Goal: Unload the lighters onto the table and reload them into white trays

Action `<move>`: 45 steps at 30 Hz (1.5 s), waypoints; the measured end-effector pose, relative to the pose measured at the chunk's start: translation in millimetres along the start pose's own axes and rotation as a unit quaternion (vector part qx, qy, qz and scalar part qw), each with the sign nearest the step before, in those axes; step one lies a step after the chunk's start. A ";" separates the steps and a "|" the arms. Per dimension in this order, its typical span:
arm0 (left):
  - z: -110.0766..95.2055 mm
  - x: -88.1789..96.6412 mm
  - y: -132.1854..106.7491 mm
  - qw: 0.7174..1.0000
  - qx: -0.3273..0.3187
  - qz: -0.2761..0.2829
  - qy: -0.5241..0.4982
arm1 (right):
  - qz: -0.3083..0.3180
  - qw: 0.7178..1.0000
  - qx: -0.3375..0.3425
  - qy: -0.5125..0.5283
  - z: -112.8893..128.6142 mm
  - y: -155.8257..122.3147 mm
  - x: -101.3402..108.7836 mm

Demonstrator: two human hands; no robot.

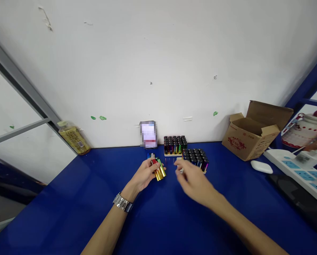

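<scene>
My left hand point(145, 174) is closed around a bundle of shiny coloured lighters point(158, 169), gold, red and green ones showing. A metal watch sits on that wrist. My right hand point(190, 177) hovers just right of the bundle, blurred by motion, its fingers loosely curled near the front tray of lighters point(196, 158). A second tray of black-capped lighters point(174, 144) stands behind it by the wall. A few loose lighters point(151, 156) lie behind my left hand.
On the blue table point(94, 198) a yellow bottle point(73, 138) leans at the left wall. An open cardboard box point(254, 132), a white mouse-like object point(261, 166) and a power strip point(296, 171) lie right. A small blurred card point(148, 134) stands against the wall.
</scene>
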State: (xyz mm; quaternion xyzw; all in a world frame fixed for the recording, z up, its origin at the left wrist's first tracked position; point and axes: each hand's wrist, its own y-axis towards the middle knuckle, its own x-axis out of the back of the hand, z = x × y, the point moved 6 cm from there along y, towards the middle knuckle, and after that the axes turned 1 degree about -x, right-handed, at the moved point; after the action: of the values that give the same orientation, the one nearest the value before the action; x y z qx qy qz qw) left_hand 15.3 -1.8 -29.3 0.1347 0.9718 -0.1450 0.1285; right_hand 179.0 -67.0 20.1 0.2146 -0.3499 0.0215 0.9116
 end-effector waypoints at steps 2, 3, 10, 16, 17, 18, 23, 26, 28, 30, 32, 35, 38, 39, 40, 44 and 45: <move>1.1 0.6 -1.0 1.000 -0.003 0.019 0.006 | 0.052 0.998 -0.028 0.005 2.9 6.6 -34.8; 1.5 0.9 -1.6 1.000 -0.005 0.029 0.008 | 0.080 0.995 -0.044 0.027 1.0 10.5 -49.9; -1.0 12.5 -0.9 0.999 -0.017 0.005 0.035 | 0.096 0.963 -0.193 0.159 -25.6 30.8 -82.2; -14.3 28.5 -1.8 0.995 -0.020 -0.070 0.061 | 0.059 0.968 -0.237 0.057 -30.3 40.7 -75.1; -16.2 29.8 -1.9 0.995 -0.024 -0.072 0.060 | 0.062 0.969 -0.238 0.029 -30.4 43.9 -75.7; -17.6 30.8 -1.8 0.995 -0.028 -0.073 0.057 | 0.064 0.970 -0.236 0.001 -30.2 47.5 -76.6; -18.8 31.4 -0.4 0.996 -0.058 -0.049 0.052 | 0.089 0.970 -0.209 -0.091 -26.1 65.1 -87.3; -15.3 32.5 0.6 0.994 -0.058 -0.046 0.078 | 0.090 0.967 -0.201 -0.127 -23.0 70.4 -91.5; -14.2 33.6 1.0 0.992 -0.063 -0.050 0.097 | 0.089 0.966 -0.198 -0.143 -21.2 72.8 -92.5; -15.6 33.4 1.3 0.989 -0.082 -0.050 0.115 | 0.092 0.966 -0.191 -0.147 -19.8 75.1 -92.8; -17.4 32.5 1.5 0.986 -0.098 -0.048 0.125 | 0.103 0.970 -0.175 -0.137 -18.6 77.0 -93.1; -18.4 31.8 1.6 0.985 -0.103 -0.057 0.124 | 0.083 0.981 -0.153 -0.082 -16.6 75.3 -89.2; -18.4 30.5 0.8 0.986 -0.112 -0.073 0.096 | 0.018 0.992 -0.120 0.019 -10.4 65.0 -81.1; -17.7 29.4 0.6 0.987 -0.115 -0.076 0.078 | 0.007 0.993 -0.104 0.054 -7.2 60.1 -80.0; -16.7 28.0 0.5 0.988 -0.117 -0.077 0.058 | 0.008 0.992 -0.089 0.086 -4.0 55.1 -80.4; -14.6 25.5 2.4 0.985 -0.145 -0.088 0.031 | 0.030 0.980 -0.081 0.177 -1.6 42.5 -85.9; -15.0 27.7 3.3 0.982 -0.154 -0.101 0.042 | 0.024 0.979 -0.092 0.181 -4.7 42.3 -86.0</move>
State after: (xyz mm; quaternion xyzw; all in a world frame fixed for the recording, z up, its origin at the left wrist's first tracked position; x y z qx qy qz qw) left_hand -12.7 12.2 -24.3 0.0201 0.9956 -0.0001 0.0913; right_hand 109.1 -17.2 -22.7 0.1144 -0.1844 0.0495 0.9749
